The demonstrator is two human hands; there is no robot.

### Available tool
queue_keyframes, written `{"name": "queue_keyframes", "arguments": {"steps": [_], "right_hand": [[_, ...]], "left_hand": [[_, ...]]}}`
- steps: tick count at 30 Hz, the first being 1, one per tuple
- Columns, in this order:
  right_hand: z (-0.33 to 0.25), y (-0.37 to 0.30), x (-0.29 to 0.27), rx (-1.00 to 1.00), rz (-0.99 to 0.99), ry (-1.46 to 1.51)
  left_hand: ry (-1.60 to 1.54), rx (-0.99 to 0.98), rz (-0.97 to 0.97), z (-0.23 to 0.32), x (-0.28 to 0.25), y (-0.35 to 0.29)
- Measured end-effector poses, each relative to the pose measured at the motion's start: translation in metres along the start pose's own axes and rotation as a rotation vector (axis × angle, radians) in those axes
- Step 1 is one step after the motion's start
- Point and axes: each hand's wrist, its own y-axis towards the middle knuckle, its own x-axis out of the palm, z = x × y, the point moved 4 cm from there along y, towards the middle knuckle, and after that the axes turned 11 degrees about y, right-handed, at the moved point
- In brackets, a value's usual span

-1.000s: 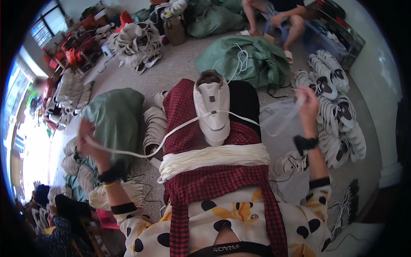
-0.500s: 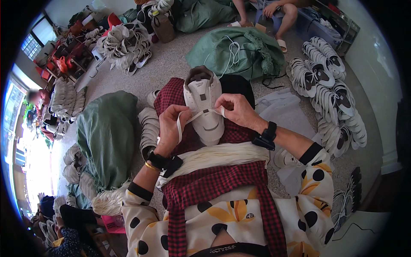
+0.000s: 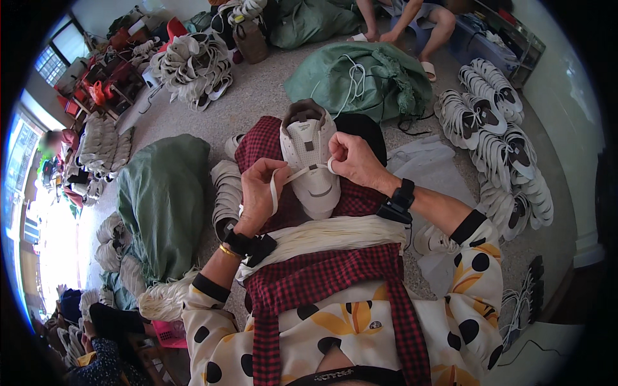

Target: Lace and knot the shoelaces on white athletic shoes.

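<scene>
A white shoe upper (image 3: 320, 194) with a brown-lined collar lies across my lap, toe towards me. One white flat shoelace (image 3: 297, 175) crosses it low on the tongue. My left hand (image 3: 259, 196), at the upper's left edge, is closed in a pinch on one side of the lace, with a length hanging below the fingers. At the right edge my right hand (image 3: 355, 162) pinches the other side, where the lace makes a small loop. A thick bundle of cream laces (image 3: 335, 233) lies across my red-and-black checked apron (image 3: 322, 273), nearer my body.
Stacked shoe uppers (image 3: 226, 196) stand left of my lap; more stacks (image 3: 508, 154) line the right wall. Green sacks (image 3: 164, 206) lie left, and another green sack (image 3: 357, 80) lies ahead. White plastic sheeting (image 3: 431, 170) covers floor at right. A person's legs (image 3: 441, 32) show beyond.
My right fingers have shifted slightly, and the lace loop there looks smaller. My left hand keeps its pinch. The person opposite has reached lower with their hands. The whole view has moved slightly.
</scene>
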Motion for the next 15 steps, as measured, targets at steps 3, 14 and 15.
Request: {"name": "queue_keyframes", "arguments": {"steps": [3,14,15], "right_hand": [[-0.026,0.004,0.013,-0.232,-0.036,-0.366],[-0.005,0.010,0.002,0.038,-0.081,-0.084],[-0.004,0.010,0.002,0.039,-0.080,-0.084]], "left_hand": [[0.091,0.028,0.010,0.001,0.003,0.001],[0.305,0.076,-0.010,0.004,0.007,0.000],[0.297,0.067,0.007,0.004,0.008,0.001]]}}
